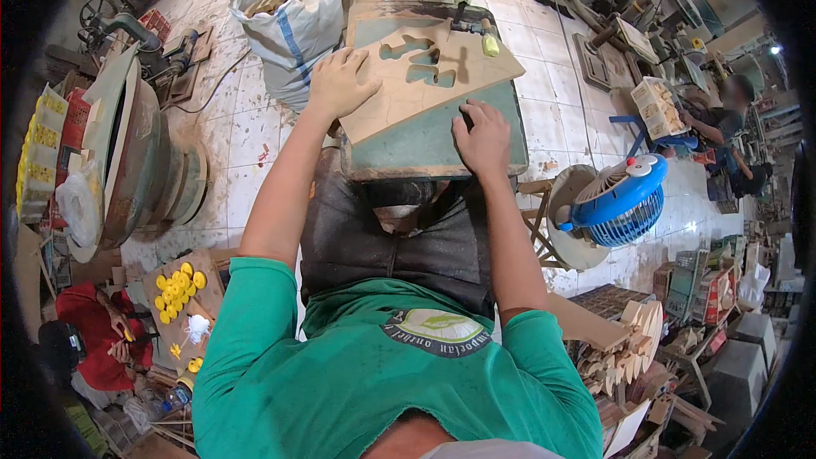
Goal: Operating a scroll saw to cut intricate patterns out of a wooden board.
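Note:
A flat light-brown wooden board (433, 89) lies slantwise on the green metal table (425, 160) of a machine, probably a saw. Several curved shapes are cut through the board, and green table shows in the gaps. My left hand (344, 85) rests on the board's left part, palm down, thumb held away from the fingers. Just off the board's near edge, my right hand (484, 140) lies on the bare table at the right, fingers loosely bent and thumb apart. Beyond the board, a machine arm ends in a part wrapped in yellow-green (490, 44) over the board's far edge.
A white sack (293, 30) with wood scraps stands at the far left. To the right are a blue fan (625, 195) on a round stand and stacked wooden pieces (633, 340). A large round machine (140, 140) is at left. Other people sit left and right.

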Demonstrator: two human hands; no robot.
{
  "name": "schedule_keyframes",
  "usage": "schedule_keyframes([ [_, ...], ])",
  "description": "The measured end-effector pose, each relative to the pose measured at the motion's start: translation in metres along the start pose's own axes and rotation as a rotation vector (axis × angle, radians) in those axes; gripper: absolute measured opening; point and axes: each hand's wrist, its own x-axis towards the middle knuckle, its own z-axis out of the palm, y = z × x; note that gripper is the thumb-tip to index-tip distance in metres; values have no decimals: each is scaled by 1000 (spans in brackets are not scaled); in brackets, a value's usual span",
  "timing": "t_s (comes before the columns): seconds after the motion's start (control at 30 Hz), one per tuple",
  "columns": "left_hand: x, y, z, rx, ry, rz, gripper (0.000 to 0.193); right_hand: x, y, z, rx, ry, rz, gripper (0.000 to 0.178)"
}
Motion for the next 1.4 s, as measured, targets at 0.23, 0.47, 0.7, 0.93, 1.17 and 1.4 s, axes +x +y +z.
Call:
schedule_keyframes([
  [0.23,-4,1,2,-6,6,-19,74,-1,0,-1,10,13,-6,32],
  [0.47,-9,9,-1,21,10,-37,74,-3,2,0,14,35,-28,31],
  [0.7,-15,17,-6,19,21,-63,70,1,-3,-4,40,-20,8,39],
  [0.93,-17,22,-6,52,3,-106,75,14,-4,-7,7,-105,-76,78],
  [1.17,-18,22,-6,33,-2,-112,75,33,1,0,9,-175,-79,90],
  [1.4,-19,23,-7,5,12,-131,72,32,-2,5,-40,-154,-131,92],
])
